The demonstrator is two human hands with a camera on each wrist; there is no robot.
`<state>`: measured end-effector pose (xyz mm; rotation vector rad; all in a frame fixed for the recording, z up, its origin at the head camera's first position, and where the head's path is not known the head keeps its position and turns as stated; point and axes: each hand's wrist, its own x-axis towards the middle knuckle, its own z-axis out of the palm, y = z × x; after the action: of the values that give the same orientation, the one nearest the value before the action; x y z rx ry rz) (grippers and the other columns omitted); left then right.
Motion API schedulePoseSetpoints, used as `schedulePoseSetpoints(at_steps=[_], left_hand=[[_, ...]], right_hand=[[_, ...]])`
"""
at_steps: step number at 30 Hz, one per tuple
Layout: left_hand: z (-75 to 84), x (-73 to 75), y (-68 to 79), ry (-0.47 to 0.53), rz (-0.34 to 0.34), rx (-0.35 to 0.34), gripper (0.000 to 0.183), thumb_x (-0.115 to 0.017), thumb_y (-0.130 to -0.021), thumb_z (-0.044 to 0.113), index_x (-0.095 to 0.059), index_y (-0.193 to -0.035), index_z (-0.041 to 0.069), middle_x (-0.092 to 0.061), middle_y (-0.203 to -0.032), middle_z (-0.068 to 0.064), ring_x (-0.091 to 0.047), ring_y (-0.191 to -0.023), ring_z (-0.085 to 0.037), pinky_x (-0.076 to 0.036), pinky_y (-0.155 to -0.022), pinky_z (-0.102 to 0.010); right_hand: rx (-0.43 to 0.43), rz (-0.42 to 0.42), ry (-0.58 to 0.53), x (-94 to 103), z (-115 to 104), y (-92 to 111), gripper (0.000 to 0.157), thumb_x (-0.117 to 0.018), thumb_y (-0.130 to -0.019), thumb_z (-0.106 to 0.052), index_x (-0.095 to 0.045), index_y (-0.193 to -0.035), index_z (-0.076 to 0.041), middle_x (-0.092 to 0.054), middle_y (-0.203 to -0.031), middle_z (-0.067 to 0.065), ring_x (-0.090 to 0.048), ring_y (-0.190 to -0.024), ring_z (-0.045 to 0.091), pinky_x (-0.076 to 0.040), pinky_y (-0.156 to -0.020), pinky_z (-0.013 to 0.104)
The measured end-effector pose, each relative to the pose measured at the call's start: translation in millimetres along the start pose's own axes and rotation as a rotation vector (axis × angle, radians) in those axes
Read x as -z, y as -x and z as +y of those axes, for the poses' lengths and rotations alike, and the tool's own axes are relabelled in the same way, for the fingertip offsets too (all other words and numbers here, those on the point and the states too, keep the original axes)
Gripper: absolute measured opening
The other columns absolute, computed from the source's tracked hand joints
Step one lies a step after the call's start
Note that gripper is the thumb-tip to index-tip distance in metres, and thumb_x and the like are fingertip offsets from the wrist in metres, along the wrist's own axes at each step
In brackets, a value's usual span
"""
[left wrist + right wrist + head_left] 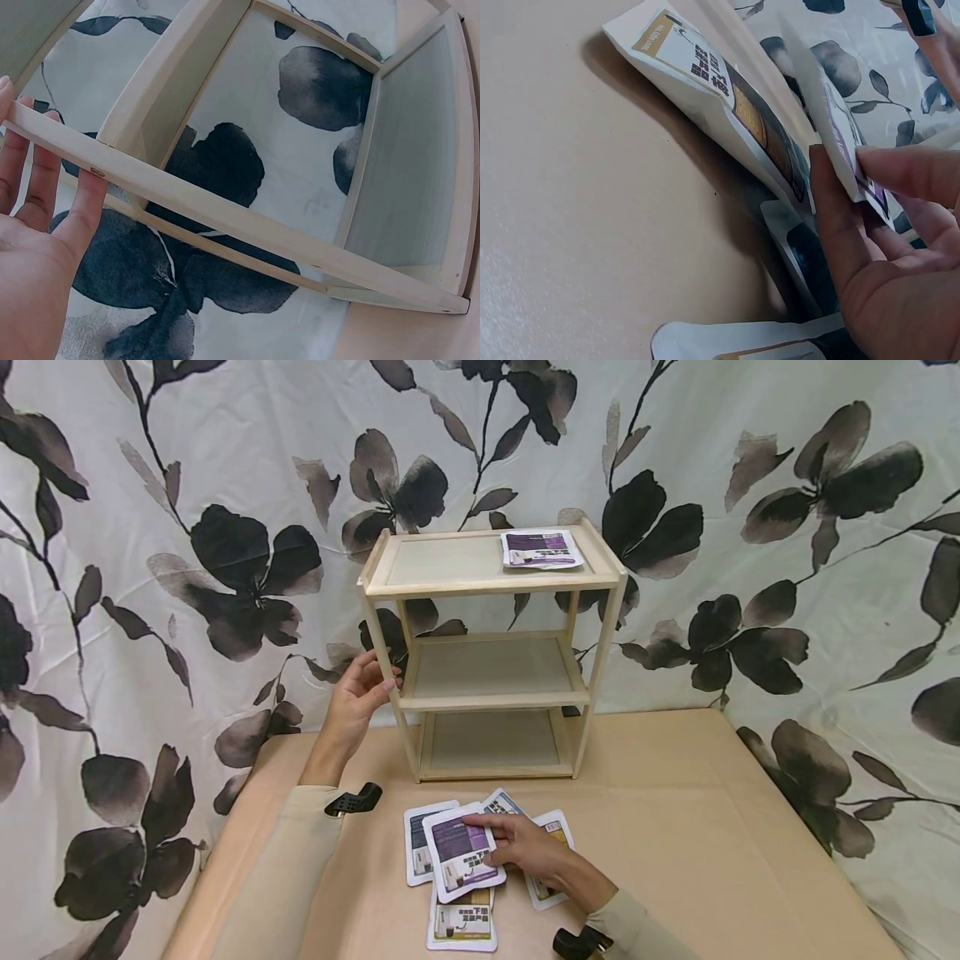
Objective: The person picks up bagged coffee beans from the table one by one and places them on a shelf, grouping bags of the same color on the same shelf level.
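Observation:
In the head view my left hand (354,695) grips the left front post of a three-tier wooden shelf rack (495,701) near its middle tier. The left wrist view has its fingers (81,214) reaching behind the post (217,214). Between thumb and fingers, my right hand (534,850) pinches a flat purple-and-white packet (454,842) above the other packets. Seen edge-on in the right wrist view, that packet (838,139) is raised off the pile. A similar purple packet (542,545) lies on the right side of the top tier.
Beneath the held packet lie several more: a dark blue one (417,852) at left, yellow ones (463,927) at front and right, and a blue-edged one (501,800) behind. They overlap on the tan tabletop (675,827). A floral cloth (720,510) hangs behind the rack.

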<state>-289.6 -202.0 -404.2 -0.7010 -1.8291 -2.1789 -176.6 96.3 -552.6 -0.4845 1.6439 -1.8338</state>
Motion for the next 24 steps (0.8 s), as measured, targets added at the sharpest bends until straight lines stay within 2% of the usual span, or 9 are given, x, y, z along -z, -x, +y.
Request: schedulePoseSetpoints(at_steps=[7, 13, 18, 24], left_hand=[[0.4, 1.6, -1.0, -0.008, -0.006, -0.006, 0.052, -0.061, -0.098, -0.006, -0.042, -0.147, -0.003, -0.061, -0.115, -0.014, -0.065, -0.106, -0.028, -0.059, -0.086, -0.031], [0.8, 1.6, -1.8, -0.017, -0.016, -0.008, 0.053, -0.061, -0.098, -0.005, -0.040, -0.147, -0.004, -0.059, -0.117, -0.018, -0.065, -0.106, -0.027, -0.059, -0.086, -0.031], [1.8, 0.6, -2.2, -0.019, -0.014, -0.005, 0.053, -0.060, -0.098, -0.005, -0.039, -0.147, -0.005, -0.059, -0.118, -0.021, -0.066, -0.105, -0.026, -0.059, -0.087, -0.032], [0.2, -0.4, -0.5, -0.013, 0.003, 0.010, 0.051, -0.061, -0.098, -0.005, -0.043, -0.146, -0.001, -0.063, -0.114, -0.008, -0.066, -0.103, -0.020, -0.059, -0.086, -0.031]], right_hand=[[0.009, 0.016, -0.009, 0.8, 1, -1, 0.058, -0.061, -0.090, 0.012, -0.052, -0.146, -0.002, -0.052, -0.148, 0.022, -0.062, -0.120, 0.025, -0.056, -0.093, 0.028], [0.011, 0.063, -0.045, -0.8, -2, 0, 0.058, -0.069, -0.089, 0.004, -0.053, -0.145, 0.001, -0.062, -0.134, 0.025, -0.068, -0.111, 0.024, -0.058, -0.089, 0.028], [0.019, 0.123, -0.074, -4.0, -6, 1, 0.059, -0.074, -0.085, 0.006, -0.056, -0.141, 0.003, -0.064, -0.131, 0.023, -0.069, -0.108, 0.024, -0.059, -0.086, 0.029], [0.025, 0.146, -0.046, -3.5, -14, 5, 0.058, -0.075, -0.083, 0.008, -0.057, -0.138, 0.003, -0.065, -0.129, 0.023, -0.070, -0.105, 0.025, -0.060, -0.085, 0.031]])
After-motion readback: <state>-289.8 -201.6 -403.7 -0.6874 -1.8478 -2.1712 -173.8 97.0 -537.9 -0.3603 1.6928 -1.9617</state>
